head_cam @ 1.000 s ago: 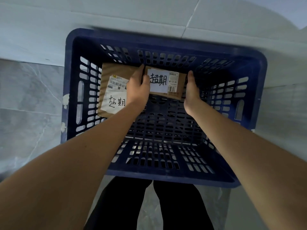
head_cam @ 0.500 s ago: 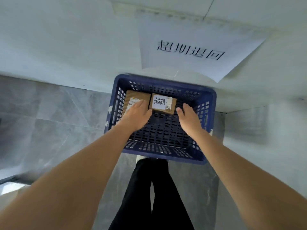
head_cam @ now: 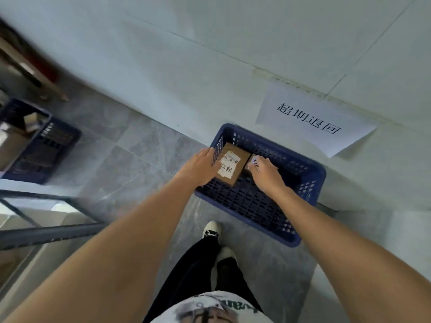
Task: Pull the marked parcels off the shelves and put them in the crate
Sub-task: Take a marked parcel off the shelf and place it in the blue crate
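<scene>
Two marked parcels down in the blue crate, hands free above it

Head view: left hand point(head_cam: 201, 167) spread flat over the crate's point(head_cam: 310, 183) near-left rim, holding nothing; right hand point(head_cam: 265, 171) loosely open above the smaller parcel point(head_cam: 251, 162), hiding most of its label. Larger cardboard parcel point(head_cam: 232, 164) lying flat against the far-left wall, smaller one just beside it. Could snag the rim or nudge a parcel on the way out. Easy to mix up with the second blue crate point(head_cam: 38, 145) off left. Wall sign point(head_cam: 312, 118) marks the right one.

Both hands have lifted off the parcel, the left hand point(head_cam: 200, 167) and right hand point(head_cam: 265, 172) now empty above the crate point(head_cam: 310, 180).
</scene>
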{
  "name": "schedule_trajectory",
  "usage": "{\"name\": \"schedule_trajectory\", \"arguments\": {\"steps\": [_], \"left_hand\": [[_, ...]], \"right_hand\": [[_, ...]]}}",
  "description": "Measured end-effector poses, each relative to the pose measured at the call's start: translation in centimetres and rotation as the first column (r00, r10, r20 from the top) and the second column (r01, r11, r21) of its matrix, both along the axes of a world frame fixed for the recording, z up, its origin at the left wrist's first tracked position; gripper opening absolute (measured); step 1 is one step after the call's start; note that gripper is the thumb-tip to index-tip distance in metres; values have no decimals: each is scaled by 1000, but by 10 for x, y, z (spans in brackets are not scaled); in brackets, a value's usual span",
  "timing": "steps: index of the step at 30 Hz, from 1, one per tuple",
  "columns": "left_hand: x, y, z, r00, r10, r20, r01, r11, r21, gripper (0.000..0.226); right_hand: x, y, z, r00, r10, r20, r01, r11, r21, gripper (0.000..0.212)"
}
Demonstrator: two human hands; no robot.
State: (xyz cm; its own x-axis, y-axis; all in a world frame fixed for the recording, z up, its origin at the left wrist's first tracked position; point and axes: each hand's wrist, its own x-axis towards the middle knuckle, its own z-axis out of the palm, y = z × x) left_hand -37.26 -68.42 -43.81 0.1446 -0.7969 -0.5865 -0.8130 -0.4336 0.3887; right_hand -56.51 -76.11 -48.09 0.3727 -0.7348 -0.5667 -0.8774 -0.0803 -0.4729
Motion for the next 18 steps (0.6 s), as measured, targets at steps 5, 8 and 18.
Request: {"name": "schedule_trajectory", "arguments": {"steps": [5,8,18], "left_hand": [[24,69,40,985,155,79,-154,988,-23,63],[45,115,68,956,267,120,-259,963,-75,65],[130,341,150,656,732,184,-701,682,-208,66]], "right_hand": [[62,27,45,972,229,51,-227,973,-29,61],[104,50,78,925,374,63,-370,927,-67,60],[265,217,170,609,789,80,-771,613,-174,62]]}}
